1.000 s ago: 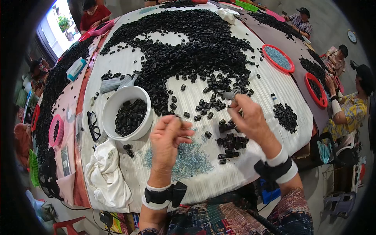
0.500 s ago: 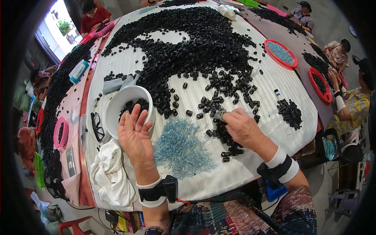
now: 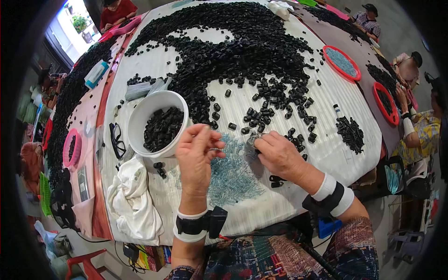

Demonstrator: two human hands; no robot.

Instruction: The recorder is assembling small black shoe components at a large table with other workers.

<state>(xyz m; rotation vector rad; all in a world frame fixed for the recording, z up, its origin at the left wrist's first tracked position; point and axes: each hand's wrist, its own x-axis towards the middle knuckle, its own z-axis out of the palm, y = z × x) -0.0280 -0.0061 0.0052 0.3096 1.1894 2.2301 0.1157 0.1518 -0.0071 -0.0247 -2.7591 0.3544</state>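
My left hand is held over the left edge of a pile of small pale-blue clear pieces. Its fingers curl toward the thumb, and whatever they may pinch is hidden. To its right, my right hand is closed, with a small greyish piece between thumb and fingertips. Past my hands, short black cylindrical parts lie scattered on the white-covered table. A white bowl, partly filled with such black parts, stands just beyond my left hand.
A large heap of black parts covers the table's far side. Left lie a crumpled white cloth, eyeglasses and grey strips. Right are a pile of thin black pieces and red trays. Other people sit around adjoining tables.
My left hand has turned from palm-up with spread fingers beside the bowl to curled fingers, and moved right. My right hand has come slightly left and nearer, still gripping the greyish piece.
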